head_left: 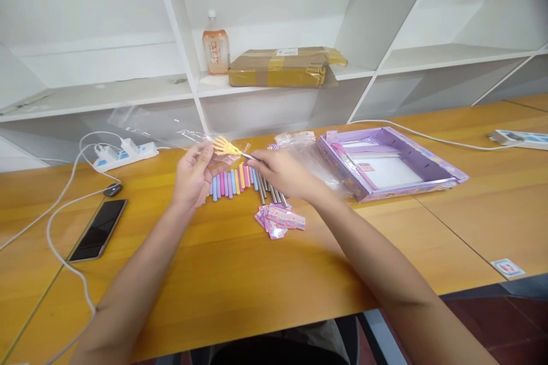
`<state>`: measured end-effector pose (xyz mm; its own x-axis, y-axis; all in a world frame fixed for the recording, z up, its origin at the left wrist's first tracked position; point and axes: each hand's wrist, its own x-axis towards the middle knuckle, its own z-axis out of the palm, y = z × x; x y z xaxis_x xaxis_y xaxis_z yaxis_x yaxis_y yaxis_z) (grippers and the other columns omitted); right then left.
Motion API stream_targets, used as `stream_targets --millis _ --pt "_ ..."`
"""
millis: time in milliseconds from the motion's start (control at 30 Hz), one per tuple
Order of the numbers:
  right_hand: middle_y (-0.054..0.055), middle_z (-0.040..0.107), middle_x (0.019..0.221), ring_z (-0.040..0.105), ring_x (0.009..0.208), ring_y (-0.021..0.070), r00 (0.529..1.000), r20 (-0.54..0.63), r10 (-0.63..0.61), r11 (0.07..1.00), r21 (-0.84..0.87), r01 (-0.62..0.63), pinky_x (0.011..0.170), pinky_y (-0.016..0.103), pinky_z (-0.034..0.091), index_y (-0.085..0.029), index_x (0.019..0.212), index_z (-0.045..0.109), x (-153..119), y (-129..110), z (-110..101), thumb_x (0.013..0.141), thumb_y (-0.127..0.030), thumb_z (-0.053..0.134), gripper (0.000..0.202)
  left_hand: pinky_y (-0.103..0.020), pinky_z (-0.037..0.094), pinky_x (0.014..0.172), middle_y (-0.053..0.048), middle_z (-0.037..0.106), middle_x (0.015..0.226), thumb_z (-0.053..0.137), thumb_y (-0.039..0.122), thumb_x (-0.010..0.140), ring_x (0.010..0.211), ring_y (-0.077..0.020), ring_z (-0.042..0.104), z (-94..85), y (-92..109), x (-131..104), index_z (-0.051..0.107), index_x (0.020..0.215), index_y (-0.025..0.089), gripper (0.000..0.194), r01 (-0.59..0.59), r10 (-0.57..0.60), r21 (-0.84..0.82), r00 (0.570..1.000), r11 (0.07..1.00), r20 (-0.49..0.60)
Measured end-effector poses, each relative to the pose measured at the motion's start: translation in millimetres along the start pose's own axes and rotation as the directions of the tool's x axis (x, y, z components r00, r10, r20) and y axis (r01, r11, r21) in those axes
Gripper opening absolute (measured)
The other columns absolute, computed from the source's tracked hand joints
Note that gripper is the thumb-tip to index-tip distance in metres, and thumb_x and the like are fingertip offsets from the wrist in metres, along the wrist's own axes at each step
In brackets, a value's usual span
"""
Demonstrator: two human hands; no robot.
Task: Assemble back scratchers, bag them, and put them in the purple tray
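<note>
Head view: the left hand [190,177] closes thumb against fingers on a clear plastic sleeve [193,136] beside a yellow hand-shaped head [225,146]; whether it also grips the head cannot be told. The right hand [289,174] pinches the slim metal rod [249,156] to which the head is joined, the pair being held above the near-centre of the wooden table [222,274]. Whether the head lies inside the sleeve or in front of it is unclear. Below the hands, pastel handles [229,183] lie side by side in a row, with metal rods [262,194] bunched at their right, partly hidden by the right hand. A purple hand-shaped head [272,146] shows just beyond that hand. Nearer, printed cards [285,218] form a loose, overlapping pile. To the right lie clear plastic bags [317,162] and an open purple tray [428,183] containing a few pieces. As a judgement of progress, the held head and rod already form one unit, whereas the cards lie apart from it and the visible handles and bunched rods are outside the tray; how many pieces are finished cannot be told.
</note>
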<state>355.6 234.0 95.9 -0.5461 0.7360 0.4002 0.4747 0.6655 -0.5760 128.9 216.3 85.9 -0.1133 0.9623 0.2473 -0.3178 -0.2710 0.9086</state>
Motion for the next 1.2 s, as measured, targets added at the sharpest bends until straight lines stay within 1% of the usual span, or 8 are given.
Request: stream_targets --millis 200,433,567,667,833,967,1100,1200 --pt "0.0 0.063 0.075 0.053 0.069 0.0155 0.999 0.038 0.001 0.997 0.075 -0.004 0.069 0.03 0.034 -0.021 0.085 0.059 -0.6 -10.5 13.1 0.111 -0.037 0.05 0.032 -0.041 0.07 0.088 -0.005 0.081 0.096 0.095 0.043 0.077 0.092 -0.0225 0.081 4.4 -2.4 -3.2 0.071 0.1 0.017 0.042 -0.007 0.007 0.018 1.0 1.0 -0.007" --pt "0.0 0.067 0.082 0.057 0.07 0.0151 0.988 0.154 0.015 0.962 0.267 -0.056 0.066 0.031 0.042 -0.021 0.109 0.068 -5.7 -6.1 -18.5 0.108 -0.033 0.054 0.019 -0.03 0.068 0.085 -0.002 0.082 0.094 0.089 0.036 0.086 0.088 -0.0157 0.079 -26.7 16.7 19.0 0.073 0.09 0.021 0.022 -0.167 0.159 -0.028 0.969 0.985 -0.186" --pt "-0.001 0.07 0.08 0.061 0.068 0.0145 0.972 0.234 -0.013 0.909 0.409 -0.086 0.064 0.03 0.047 -0.022 0.119 0.073 -7.0 -6.1 -30.4 0.107 -0.036 0.056 0.025 -0.029 0.068 0.083 -0.004 0.083 0.097 0.088 0.036 0.086 0.088 -0.0166 0.079 -37.2 22.7 25.8 0.075 0.09 0.021 0.021 -0.143 0.131 -0.055 0.975 0.988 -0.178" --pt "0.0 0.075 0.087 0.064 0.068 0.014 0.969 0.248 -0.004 0.864 0.489 -0.121 0.064 0.03 0.05 -0.023 0.124 0.074 -6.5 -5.5 -30.2 0.103 -0.038 0.063 0.028 -0.03 0.068 0.083 -0.005 0.082 0.096 0.087 0.037 0.087 0.088 -0.0175 0.079 -31.9 19.6 22.4 0.074 0.088 0.019 0.022 -0.086 0.077 -0.054 0.986 0.995 -0.15" --pt "0.0 0.074 0.082 0.065 0.067 0.0155 0.994 0.101 0.035 0.848 0.524 -0.083 0.062 0.03 0.05 -0.022 0.109 0.073 -3.5 -3.1 -11.0 0.092 -0.045 0.079 0.029 -0.033 0.068 0.08 -0.007 0.081 0.101 0.089 0.043 0.083 0.091 -0.02 0.079 -0.4 3.3 -4.1 0.074 0.093 0.018 0.031 0.055 -0.054 -0.036 0.998 0.998 0.038" --pt "0.0 0.07 0.091 0.062 0.071 0.0152 0.994 -0.107 0.021 0.885 0.465 0.032 0.065 0.03 0.049 -0.023 0.104 0.064 -1.2 -3.1 10.7 0.078 -0.05 0.093 0.047 -0.033 0.067 0.071 -0.007 0.081 0.093 0.091 0.055 0.078 0.08 -0.0209 0.078 21.1 -10.6 -27.6 0.075 0.095 0.017 0.045 0.194 -0.197 0.037 0.958 0.98 0.209" --pt "0.002 0.069 0.099 0.061 0.073 0.0159 0.995 -0.102 -0.003 0.92 0.39 0.043 0.068 0.031 0.05 -0.024 0.108 0.061 0.2 -2.0 18.2 0.082 -0.055 0.09 0.05 -0.028 0.06 0.059 -0.007 0.08 0.088 0.092 0.055 0.078 0.068 -0.0178 0.075 21.9 -12.6 -29.7 0.075 0.096 0.016 0.046 0.222 -0.233 0.078 0.953 0.972 0.193" --pt "0.005 0.066 0.112 0.063 0.08 0.0184 0.991 -0.093 -0.101 0.92 0.369 0.128 0.073 0.033 0.054 -0.025 0.116 0.059 1.3 4.4 14.2 0.075 -0.058 0.095 0.063 -0.029 0.06 0.057 -0.007 0.079 0.086 0.091 0.055 0.078 0.068 -0.0189 0.074 16.5 -6.2 -21.8 0.074 0.096 0.016 0.046 0.187 -0.199 0.083 0.967 0.979 0.161"
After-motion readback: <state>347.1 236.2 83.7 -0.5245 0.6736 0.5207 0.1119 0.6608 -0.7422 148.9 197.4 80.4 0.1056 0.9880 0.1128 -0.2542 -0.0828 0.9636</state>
